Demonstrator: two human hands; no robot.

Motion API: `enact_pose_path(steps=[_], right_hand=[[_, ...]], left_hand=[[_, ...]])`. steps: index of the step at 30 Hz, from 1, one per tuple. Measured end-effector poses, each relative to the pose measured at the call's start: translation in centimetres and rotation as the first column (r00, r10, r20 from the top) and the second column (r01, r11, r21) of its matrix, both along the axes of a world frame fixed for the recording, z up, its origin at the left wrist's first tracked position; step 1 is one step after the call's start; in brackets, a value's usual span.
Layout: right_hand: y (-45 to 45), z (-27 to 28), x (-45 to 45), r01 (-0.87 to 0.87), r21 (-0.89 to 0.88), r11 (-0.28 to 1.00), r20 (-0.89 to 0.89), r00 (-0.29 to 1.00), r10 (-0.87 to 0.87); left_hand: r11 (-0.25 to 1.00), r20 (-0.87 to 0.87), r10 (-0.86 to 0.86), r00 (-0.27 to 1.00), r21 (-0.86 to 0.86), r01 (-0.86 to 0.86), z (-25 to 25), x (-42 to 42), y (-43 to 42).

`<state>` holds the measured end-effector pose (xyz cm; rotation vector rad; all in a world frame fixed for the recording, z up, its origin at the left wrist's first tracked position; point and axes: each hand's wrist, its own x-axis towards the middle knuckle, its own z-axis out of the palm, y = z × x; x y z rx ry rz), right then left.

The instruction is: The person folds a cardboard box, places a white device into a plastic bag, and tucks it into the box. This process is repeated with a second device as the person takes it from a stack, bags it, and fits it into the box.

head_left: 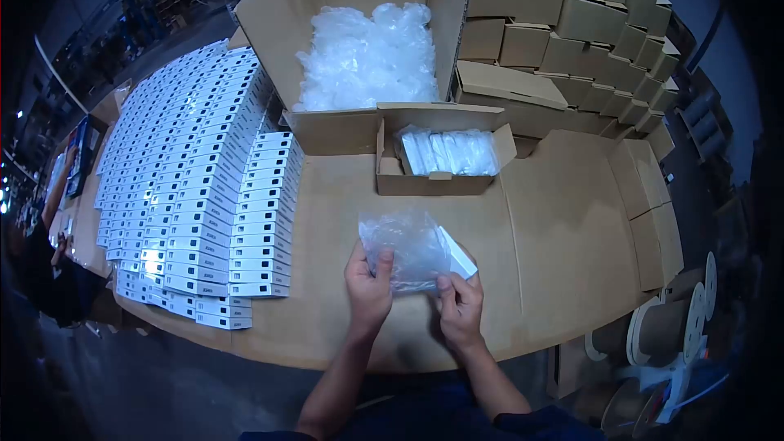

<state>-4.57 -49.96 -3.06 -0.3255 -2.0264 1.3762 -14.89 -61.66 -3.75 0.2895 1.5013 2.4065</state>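
My left hand (371,290) is closed on the left side of a clear plastic bag (404,245), its thumb lying on the front. At the bag's right side, my right hand (461,310) grips a slim white box (459,256), with thumb and finger close to the bag's edge. Part of the box is behind the bag or inside it; I cannot tell which. Beyond both hands stands an open brown carton (433,186) holding a row of white boxes in clear bags (449,153).
Tall stacks of small white boxes (204,196) fill the table's left. A large carton (278,24) heaped with clear bags (367,57) stands at the back. Brown cartons (588,20) are piled back right. Cable reels (670,327) stand below right; another person (49,261) is far left.
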Motion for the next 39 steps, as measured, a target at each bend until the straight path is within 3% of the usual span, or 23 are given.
enact_pose_path(steps=[2, 5, 8, 11, 14, 16, 19, 23, 27, 32, 35, 38, 39], right_hand=[[-0.5, -0.5, 0.2, -0.007, -0.031, 1.0, -0.006, 1.0, 0.006], [-0.6, -0.8, 0.6, -0.021, -0.019, 1.0, 0.028, 0.999, 0.022], [-0.1, -1.0, 1.0, -0.085, -0.044, 0.995, 0.045, 0.995, 0.087], [1.3, -1.1, 1.0, -0.075, 0.066, 0.995, -0.036, 0.996, 0.077], [4.1, -1.8, 1.0, 0.077, -0.299, 0.951, 0.048, 0.997, -0.066], [6.6, -0.2, 0.6, 0.067, -0.172, 0.983, -0.046, 0.996, -0.076], [7.3, 4.0, -0.7, -0.075, -0.295, 0.953, -0.286, 0.958, -0.014], [8.2, 5.5, -1.5, -0.18, -0.218, 0.959, -0.365, 0.927, 0.091], [8.0, 6.4, -2.7, -0.234, -0.082, 0.969, -0.37, 0.91, 0.189], [7.8, 6.6, -4.1, -0.441, -0.079, 0.894, -0.347, 0.853, 0.39], [8.1, 6.4, -4.2, -0.55, -0.072, 0.832, -0.33, 0.8, 0.501], [7.6, 6.6, -4.4, -0.56, -0.114, 0.821, -0.38, 0.788, 0.485], [8.1, 6.9, -4.5, -0.6, -0.018, 0.8, -0.297, 0.767, 0.569]], left_hand=[[0.995, -0.08, -0.011, 0.997, 0.096, 0.019, -0.5, -0.7, -0.2], [0.981, -0.13, -0.177, 0.976, -0.103, 0.164, 1.5, -0.8, -1.4], [0.922, -0.019, -0.314, 0.949, -0.244, 0.3, 1.7, -1.1, -2.2], [0.924, -0.035, -0.289, 0.957, -0.27, 0.269, 0.4, -0.9, -2.8], [0.902, -0.222, -0.341, 0.913, -0.352, 0.251, 0.6, -0.8, -3.6], [0.871, -0.312, -0.404, 0.86, -0.42, 0.256, 1.1, -0.9, -4.2], [0.84, -0.419, -0.458, 0.784, -0.492, 0.228, 1.6, -1.3, -4.4], [0.834, -0.431, -0.457, 0.778, -0.512, 0.206, 2.2, -1.1, -4.5], [0.796, -0.412, -0.521, 0.748, -0.55, 0.252, 2.0, -1.1, -4.7], [0.791, -0.447, -0.531, 0.72, -0.566, 0.232, 2.1, -1.2, -4.7], [0.769, -0.356, -0.551, 0.754, -0.568, 0.294, 1.3, -1.3, -5.0], [0.771, -0.285, -0.536, 0.794, -0.548, 0.324, 0.7, -1.3, -5.1], [0.767, -0.301, -0.536, 0.789, -0.563, 0.306, 0.8, -1.3, -5.1]])
